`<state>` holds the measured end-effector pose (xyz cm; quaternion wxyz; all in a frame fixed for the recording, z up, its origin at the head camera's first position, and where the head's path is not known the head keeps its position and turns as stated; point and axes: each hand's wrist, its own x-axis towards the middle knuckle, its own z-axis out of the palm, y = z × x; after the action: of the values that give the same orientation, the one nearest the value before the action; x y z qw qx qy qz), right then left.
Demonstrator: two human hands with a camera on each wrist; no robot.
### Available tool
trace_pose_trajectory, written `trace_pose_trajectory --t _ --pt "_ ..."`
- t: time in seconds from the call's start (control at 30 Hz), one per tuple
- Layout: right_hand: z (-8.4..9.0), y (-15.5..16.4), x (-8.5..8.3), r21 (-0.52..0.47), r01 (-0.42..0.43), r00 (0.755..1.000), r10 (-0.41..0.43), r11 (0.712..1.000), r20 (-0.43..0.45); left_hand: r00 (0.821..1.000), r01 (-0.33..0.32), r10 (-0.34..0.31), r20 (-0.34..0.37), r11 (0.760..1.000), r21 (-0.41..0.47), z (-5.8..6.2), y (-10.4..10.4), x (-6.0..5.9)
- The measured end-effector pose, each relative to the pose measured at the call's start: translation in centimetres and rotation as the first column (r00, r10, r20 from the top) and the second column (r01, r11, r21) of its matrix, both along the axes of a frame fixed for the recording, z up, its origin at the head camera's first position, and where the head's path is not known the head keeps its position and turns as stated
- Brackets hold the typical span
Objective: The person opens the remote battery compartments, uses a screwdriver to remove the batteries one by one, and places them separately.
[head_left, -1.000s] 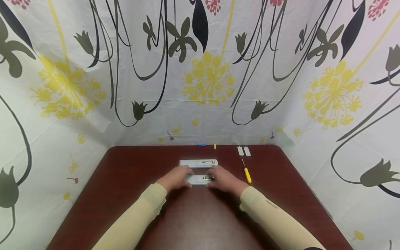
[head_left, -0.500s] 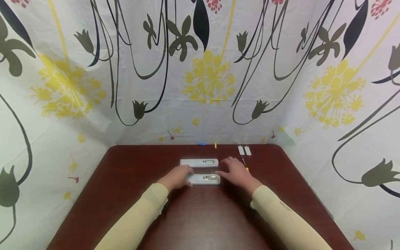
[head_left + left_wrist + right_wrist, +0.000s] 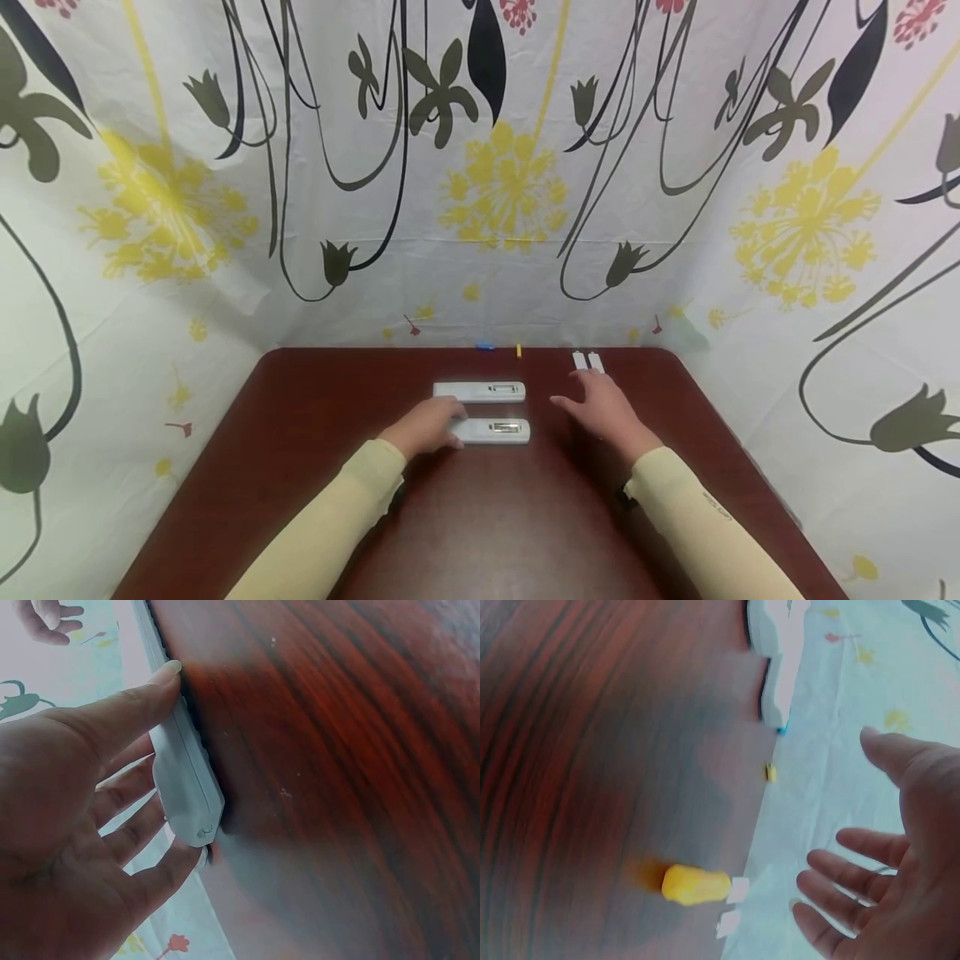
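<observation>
Two white remote controls lie one behind the other on the table, backs up, with their battery compartments uncovered. My left hand (image 3: 423, 427) grips the left end of the nearer remote control (image 3: 480, 431). In the left wrist view the thumb is on one long side of this remote control (image 3: 184, 769) and the fingers are on the other. The farther remote control (image 3: 465, 392) lies just beyond that hand. My right hand (image 3: 606, 408) is open and holds nothing, just short of two white battery covers (image 3: 596, 362). Beneath it is a screwdriver with a yellow handle (image 3: 696, 885), hidden in the head view.
At the table's back edge lie a blue battery (image 3: 485, 347) and a small yellow battery-like cylinder (image 3: 518, 352). A floral curtain (image 3: 510, 283) hangs behind and along both sides of the dark red table (image 3: 337, 383).
My right hand has let go of the nearer remote control's right end and moved right and away from me, over the screwdriver. The left hand has stayed on the remote control.
</observation>
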<state>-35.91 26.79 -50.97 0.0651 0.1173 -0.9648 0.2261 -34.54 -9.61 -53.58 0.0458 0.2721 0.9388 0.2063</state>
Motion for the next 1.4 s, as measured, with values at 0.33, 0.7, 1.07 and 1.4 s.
trace_pose_trajectory --t 0.33,0.7,1.07,1.4 --pt "0.3 2.1 0.1 0.055 0.153 0.987 -0.155 0.987 0.046 1.000 0.004 -0.004 0.008 1.000 0.007 0.4 0.2 0.1" --pt "0.5 2.6 0.6 0.110 0.218 0.964 -0.232 0.970 0.131 1.000 -0.003 0.003 0.014 1.000 0.016 0.2 0.3 0.1" --pt "-0.6 2.9 0.1 0.116 0.238 0.946 -0.257 0.964 0.196 1.000 -0.002 0.001 0.021 1.000 0.023 0.3 0.2 0.2" --pt "-1.6 2.8 -0.4 0.167 0.209 0.949 -0.241 0.964 0.202 1.000 0.015 -0.015 0.007 1.000 0.009 -0.1 0.1 -0.2"
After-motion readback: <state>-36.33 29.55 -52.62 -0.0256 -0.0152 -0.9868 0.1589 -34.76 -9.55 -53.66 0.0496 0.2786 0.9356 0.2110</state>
